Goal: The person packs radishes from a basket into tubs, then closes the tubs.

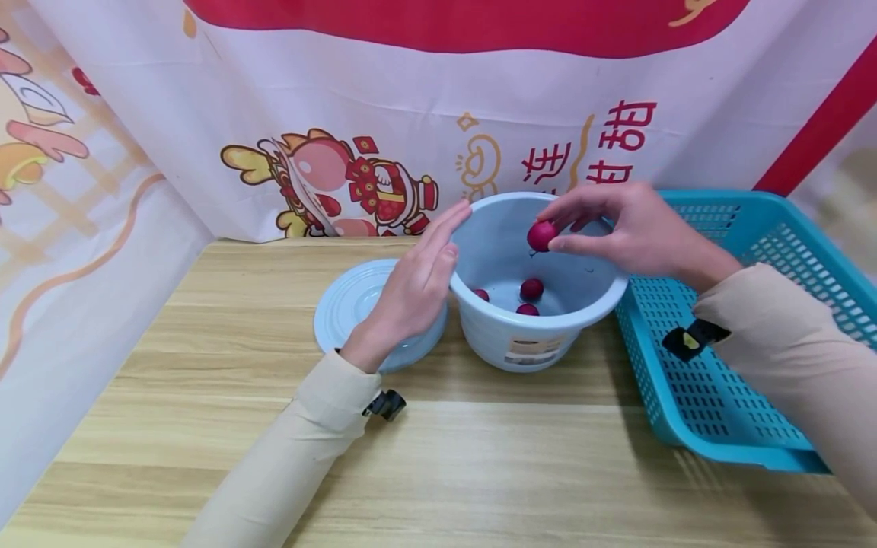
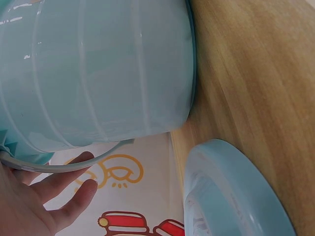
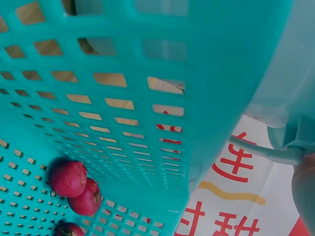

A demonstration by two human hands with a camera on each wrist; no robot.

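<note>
A light blue bucket (image 1: 479, 335) stands upright with several radishes (image 1: 531, 288) on its bottom. Over its opening, my right hand (image 1: 633, 232) pinches one red radish (image 1: 541, 236) between thumb and fingertips. My left hand (image 1: 414, 285) rests against the left side of the rim, its fingers straight. In the left wrist view, the bucket's carrying handle (image 2: 64, 168) passes by those fingers. More radishes (image 3: 68, 178) lie in the teal slotted basket (image 3: 216, 88) in the right wrist view; my right forearm hides part of the basket in the head view.
The round light blue lid (image 1: 339, 312) lies on the wooden table (image 1: 438, 472), left of the bucket and partly under my left hand. The basket's wall stands close to the bucket's right side. A printed cloth (image 1: 384, 99) hangs behind the table.
</note>
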